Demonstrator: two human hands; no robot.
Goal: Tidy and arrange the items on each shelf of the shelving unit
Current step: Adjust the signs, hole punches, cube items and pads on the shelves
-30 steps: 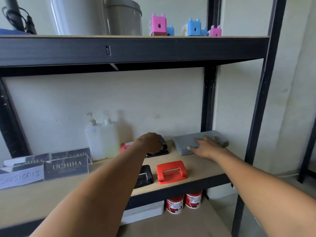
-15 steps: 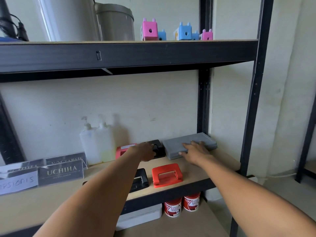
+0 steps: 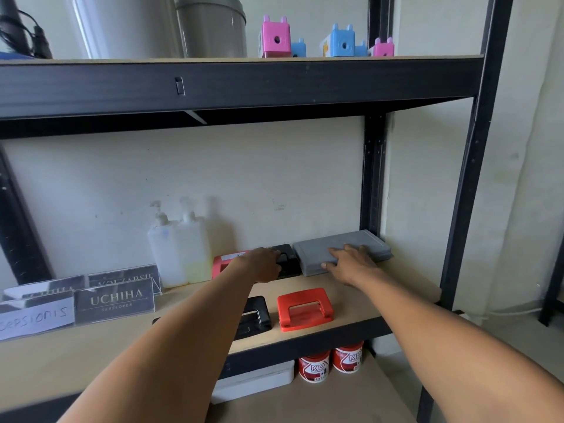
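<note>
We reach both bare arms forward and up from the near edge of the view, the forearms stretched out and drawing slightly closer toward the far side. Our left hand (image 3: 265, 265) lies knuckles up, its fingers curled down over what it grips, the fingertips hidden from us. Our right hand (image 3: 351, 263) lies just to the right of it, palm down and flat, fingers straight and a little spread, thumb pointing left. The two hands are near each other but apart.
</note>
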